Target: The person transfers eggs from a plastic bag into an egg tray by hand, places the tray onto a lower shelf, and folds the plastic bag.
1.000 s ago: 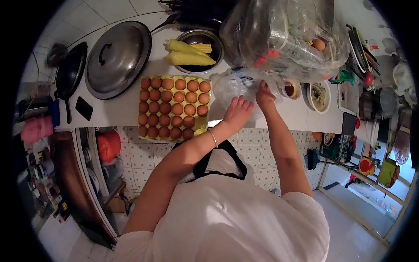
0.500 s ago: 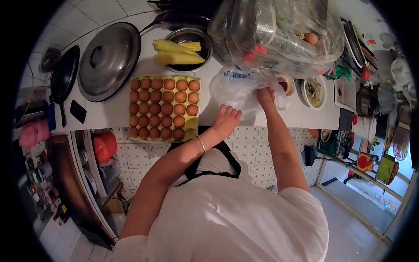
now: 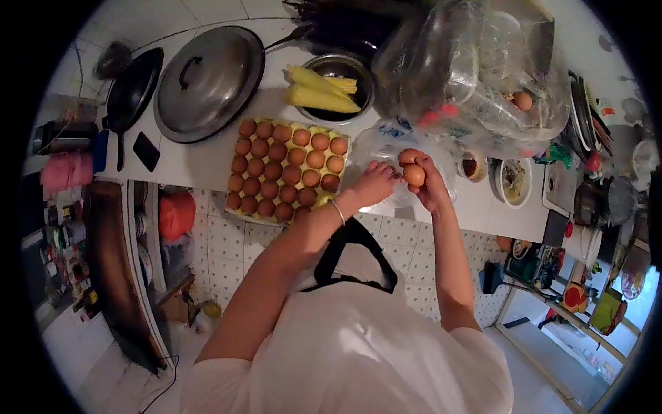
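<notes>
Two brown eggs (image 3: pixel 414 174) are in my right hand (image 3: pixel 432 185), one above the other, with my fingers wrapped around them. Just left of the eggs is my left hand (image 3: pixel 376 185), its fingers stretched towards them over the near edge of a clear plastic bag (image 3: pixel 386 141). I see nothing held in the left hand, though its fingertips are slightly blurred. To its left, a yellow egg tray (image 3: pixel 323 199) carries rows of brown eggs, with bare cups at its near right corner. Both hands are above the counter's front edge.
Behind the tray stand a metal bowl (image 3: pixel 365 83) with corn (image 3: pixel 321 100) and a large lidded pan (image 3: pixel 207 83). A phone (image 3: pixel 146 152) lies at the left. A bulky plastic-wrapped pile (image 3: pixel 476 76) stands at the back right, beside a white bowl of food (image 3: pixel 527 186).
My right hand has come up from the plastic bag and now shows two eggs. My left hand has stayed close to the bag. The whole view has shifted and tilted.
</notes>
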Available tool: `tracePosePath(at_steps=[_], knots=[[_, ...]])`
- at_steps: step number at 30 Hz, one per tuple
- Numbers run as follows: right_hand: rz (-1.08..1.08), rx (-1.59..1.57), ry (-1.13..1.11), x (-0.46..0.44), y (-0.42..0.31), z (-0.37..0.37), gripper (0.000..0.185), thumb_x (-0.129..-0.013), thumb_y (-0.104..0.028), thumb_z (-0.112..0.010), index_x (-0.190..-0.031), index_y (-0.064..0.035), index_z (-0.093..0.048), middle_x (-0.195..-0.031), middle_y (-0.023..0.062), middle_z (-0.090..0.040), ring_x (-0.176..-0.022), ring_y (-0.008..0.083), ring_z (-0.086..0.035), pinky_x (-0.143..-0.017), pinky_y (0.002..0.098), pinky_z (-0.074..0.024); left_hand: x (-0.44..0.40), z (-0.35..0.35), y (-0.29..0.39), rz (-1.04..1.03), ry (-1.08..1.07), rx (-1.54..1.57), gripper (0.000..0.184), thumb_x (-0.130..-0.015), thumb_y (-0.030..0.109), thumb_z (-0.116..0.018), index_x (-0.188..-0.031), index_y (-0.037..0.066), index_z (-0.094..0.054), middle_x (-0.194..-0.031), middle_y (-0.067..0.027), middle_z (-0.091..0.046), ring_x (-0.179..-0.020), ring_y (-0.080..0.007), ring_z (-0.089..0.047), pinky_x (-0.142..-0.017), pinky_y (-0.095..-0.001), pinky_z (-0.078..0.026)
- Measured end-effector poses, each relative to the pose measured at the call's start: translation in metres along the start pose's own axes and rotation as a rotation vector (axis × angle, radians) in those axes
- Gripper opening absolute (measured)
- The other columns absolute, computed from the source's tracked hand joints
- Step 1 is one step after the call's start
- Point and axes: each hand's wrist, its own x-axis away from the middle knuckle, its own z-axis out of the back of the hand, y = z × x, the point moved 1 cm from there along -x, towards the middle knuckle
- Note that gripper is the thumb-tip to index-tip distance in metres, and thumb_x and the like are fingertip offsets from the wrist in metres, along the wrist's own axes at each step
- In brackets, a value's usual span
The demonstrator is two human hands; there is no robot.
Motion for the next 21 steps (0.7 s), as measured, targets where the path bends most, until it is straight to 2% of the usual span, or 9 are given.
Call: tracePosePath(at_steps=[3,5,8,11,12,14,15,17,21], knots=[[-0.02,-0.065,-0.039,0.046,-0.006,-0.035,0.036,-0.091,-0.027,-0.049,-0.122,-0.013,-0.041,-0.103,0.0062,-0.055,-0.079,0.0143,-0.057,-0.054,0.0235,-0.0466,0.003,0.034,-0.016,-0.09,-0.245,0.357,0.028,-0.082,0.017,-0.053,-0.106,0.005,-0.061,-0.105,-0.0076,-0.061,-0.103,-0.027,-0.053,-0.092,-0.0404,-0.041],[-0.023,-0.046,-0.047,0.066,0.008,-0.048,0.036,-0.091,-0.026,-0.051,-0.122,-0.0129,-0.041,-0.104,0.0062,-0.053,-0.083,0.0142,-0.057,-0.06,0.024,-0.0484,0.022,0.049,-0.033,-0.322,-0.029,0.293,0.027,-0.08,0.013,-0.055,-0.106,0.006,-0.061,-0.11,-0.009,-0.06,-0.107,-0.0276,-0.052,-0.093,-0.0377,-0.042],[0.314,0.416,-0.186,0.069,0.035,-0.065,0.04,-0.089,-0.018,-0.058,-0.124,-0.0114,-0.04,-0.108,0.0073,-0.053,-0.088,0.0136,-0.054,-0.077,0.0274,-0.0463,0.067,0.111,-0.06,-0.075,0.102,0.375,0.024,-0.079,0.008,-0.057,-0.102,0.007,-0.062,-0.107,-0.0098,-0.061,-0.103,-0.0263,-0.056,-0.088,-0.0347,-0.045],[0.296,0.602,-0.254,0.056,0.057,-0.098,0.042,-0.086,-0.016,-0.061,-0.122,-0.0109,-0.041,-0.107,0.0101,-0.056,-0.087,0.019,-0.059,-0.072,0.0316,-0.0495,0.116,0.127,-0.09,0.189,0.068,0.374,0.02,-0.081,0.008,-0.058,-0.1,0.007,-0.063,-0.102,-0.0089,-0.062,-0.096,-0.0266,-0.058,-0.083,-0.0355,-0.048],[0.311,0.85,-0.24,0.051,0.064,-0.109,0.042,-0.084,-0.016,-0.061,-0.121,-0.0106,-0.042,-0.106,0.0115,-0.057,-0.087,0.0237,-0.061,-0.069,0.0338,-0.0505,0.129,0.126,-0.097,0.333,0.044,0.377,0.019,-0.082,0.008,-0.059,-0.1,0.008,-0.063,-0.098,-0.0085,-0.063,-0.092,-0.027,-0.06,-0.079,-0.0362,-0.049],[0.454,1.195,-0.192,0.035,0.089,-0.122,0.042,-0.078,-0.016,-0.063,-0.115,-0.0115,-0.045,-0.106,0.0136,-0.059,-0.086,0.0335,-0.061,-0.06,0.0401,-0.0519,0.157,0.12,-0.096,0.382,0.106,0.407,0.018,-0.082,0.008,-0.058,-0.099,0.008,-0.063,-0.096,-0.0093,-0.062,-0.089,-0.0281,-0.06,-0.075,-0.0372,-0.049],[0.452,1.196,-0.196,0.027,0.099,-0.125,0.042,-0.078,-0.016,-0.063,-0.115,-0.0115,-0.045,-0.106,0.0136,-0.059,-0.086,0.0335,-0.061,-0.06,0.0401,-0.0519,0.167,0.116,-0.095,0.427,0.172,0.437,0.017,-0.082,0.009,-0.057,-0.098,0.009,-0.063,-0.094,-0.0101,-0.062,-0.086,-0.0293,-0.06,-0.072,-0.0382,-0.049],[0.722,1.374,-0.153,0.019,0.111,-0.132,0.04,-0.076,-0.017,-0.064,-0.112,-0.0123,-0.046,-0.106,0.0118,-0.058,-0.083,0.0313,-0.062,-0.061,0.0401,-0.0524,0.182,0.106,-0.091,0.372,0.165,0.412,0.018,-0.083,0.009,-0.057,-0.1,0.009,-0.063,-0.094,-0.0101,-0.062,-0.084,-0.0296,-0.061,-0.072,-0.0385,-0.049],[0.759,1.483,-0.135,0.022,0.12,-0.142,0.038,-0.075,-0.018,-0.065,-0.109,-0.0125,-0.049,-0.105,0.0112,-0.056,-0.081,0.0297,-0.062,-0.06,0.04,-0.0528,0.197,0.099,-0.079,0.34,0.17,0.459,0.016,-0.083,0.008,-0.06,-0.098,0.008,-0.063,-0.085,-0.0102,-0.062,-0.08,-0.0304,-0.061,-0.069,-0.0371,-0.049]])
